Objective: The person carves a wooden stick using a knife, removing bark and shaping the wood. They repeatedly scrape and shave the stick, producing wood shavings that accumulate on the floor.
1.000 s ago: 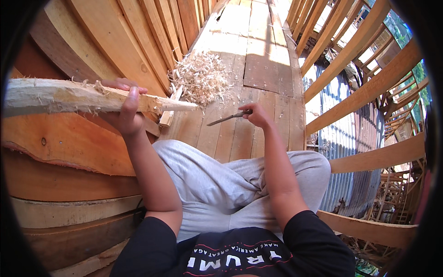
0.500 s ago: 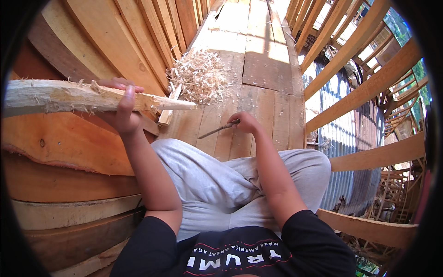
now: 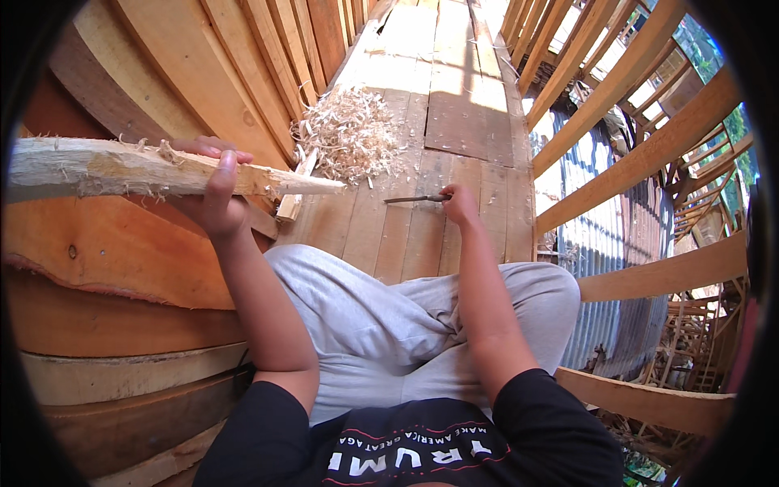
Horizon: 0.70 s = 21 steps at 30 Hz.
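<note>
Left hand (image 3: pixel 221 191) is curled snugly round a rough, pale pole (image 3: pixel 122 169) at about 10 o'clock, thumb over the near side, tapered tip pointing to 3 o'clock. Right hand (image 3: pixel 459 204), up around 2 o'clock, is closed on the handle of a knife (image 3: pixel 412 199), blade aimed at 9 and apart from the wood. Big messy shavings pile (image 3: pixel 349 134) at 11, on the plank floor (image 3: pixel 462 183).

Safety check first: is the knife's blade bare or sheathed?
Bare: the knife blade extends leftward from the right hand, with no sheath over it.
</note>
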### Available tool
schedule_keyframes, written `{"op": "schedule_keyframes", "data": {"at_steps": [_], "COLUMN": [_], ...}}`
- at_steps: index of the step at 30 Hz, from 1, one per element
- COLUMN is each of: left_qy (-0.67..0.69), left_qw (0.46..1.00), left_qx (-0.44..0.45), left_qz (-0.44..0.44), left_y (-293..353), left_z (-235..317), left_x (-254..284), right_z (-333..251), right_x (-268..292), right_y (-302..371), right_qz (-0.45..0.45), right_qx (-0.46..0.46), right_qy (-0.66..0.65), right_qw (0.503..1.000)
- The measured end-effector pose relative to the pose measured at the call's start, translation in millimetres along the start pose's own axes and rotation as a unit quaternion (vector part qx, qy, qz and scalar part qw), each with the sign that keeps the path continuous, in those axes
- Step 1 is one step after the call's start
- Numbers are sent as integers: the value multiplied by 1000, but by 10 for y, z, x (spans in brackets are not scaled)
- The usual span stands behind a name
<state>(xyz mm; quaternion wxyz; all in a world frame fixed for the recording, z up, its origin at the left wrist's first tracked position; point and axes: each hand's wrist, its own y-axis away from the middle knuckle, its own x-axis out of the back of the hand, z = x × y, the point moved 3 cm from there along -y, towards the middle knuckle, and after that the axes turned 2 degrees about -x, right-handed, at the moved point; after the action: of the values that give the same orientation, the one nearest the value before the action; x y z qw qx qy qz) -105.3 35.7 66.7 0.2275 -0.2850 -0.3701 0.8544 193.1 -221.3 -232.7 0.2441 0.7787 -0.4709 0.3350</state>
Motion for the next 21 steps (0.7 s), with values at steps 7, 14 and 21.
{"op": "schedule_keyframes", "data": {"at_steps": [7,14,21], "left_qy": [1,10,22], "left_qw": [1000,1000,999], "left_qx": [7,18,28], "left_qz": [-4,-6,-12], "left_y": [0,16,30], "left_z": [45,36,47], "left_x": [-6,-50,-123], "right_z": [-178,-197,-444], "right_x": [286,348,68], "right_y": [-38,48,229], "right_qz": [-21,95,3], "right_qx": [-24,-161,-176], "right_qy": [100,79,175], "right_qw": [994,979,969]}}
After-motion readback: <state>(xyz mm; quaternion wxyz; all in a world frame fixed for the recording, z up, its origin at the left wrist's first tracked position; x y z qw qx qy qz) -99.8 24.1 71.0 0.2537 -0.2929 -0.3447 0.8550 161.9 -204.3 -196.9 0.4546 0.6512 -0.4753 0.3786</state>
